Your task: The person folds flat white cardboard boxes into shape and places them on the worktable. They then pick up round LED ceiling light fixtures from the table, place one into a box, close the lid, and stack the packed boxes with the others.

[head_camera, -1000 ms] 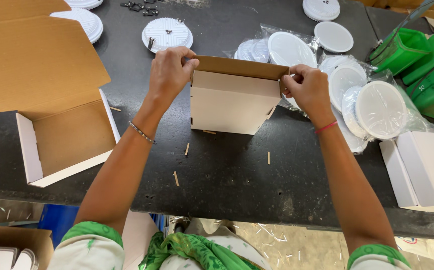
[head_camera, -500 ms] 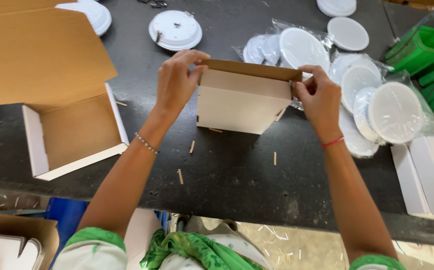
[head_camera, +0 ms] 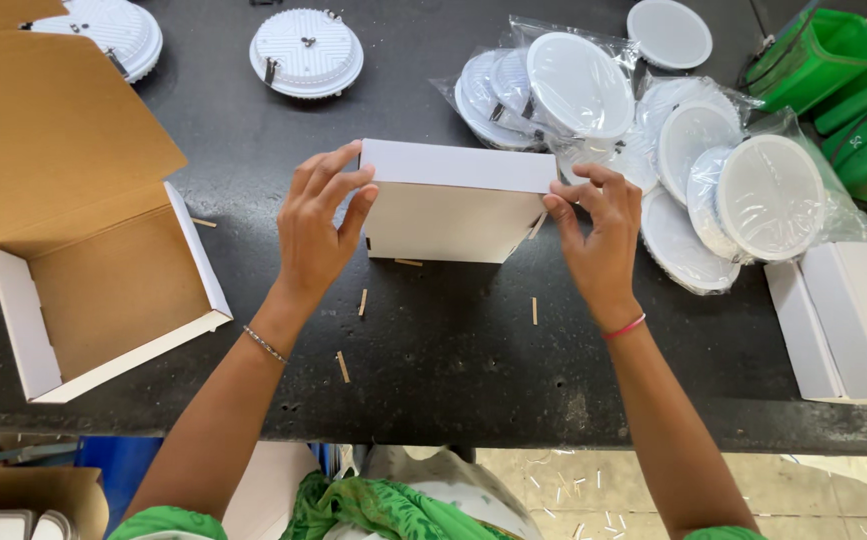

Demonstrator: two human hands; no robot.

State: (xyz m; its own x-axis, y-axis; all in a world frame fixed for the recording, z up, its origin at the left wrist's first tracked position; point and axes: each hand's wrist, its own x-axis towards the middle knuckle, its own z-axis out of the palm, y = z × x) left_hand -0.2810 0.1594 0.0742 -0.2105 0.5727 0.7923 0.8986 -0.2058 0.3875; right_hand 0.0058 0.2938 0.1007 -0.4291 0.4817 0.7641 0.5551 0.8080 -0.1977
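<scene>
A closed white cardboard box (head_camera: 453, 200) stands on the dark table (head_camera: 453, 340), its long axis running left to right and its lid facing up (slightly tilted toward the camera). The left hand (head_camera: 321, 225) presses its fingers flat against the box's left end; the right hand (head_camera: 598, 235) grips the right end, fingers curled. Bagged round white light fixtures (head_camera: 693, 150) lie just right.

The open cardboard box (head_camera: 93, 250) runs off the left edge. The white box (head_camera: 453, 200) hides both hands' thumbs.
</scene>
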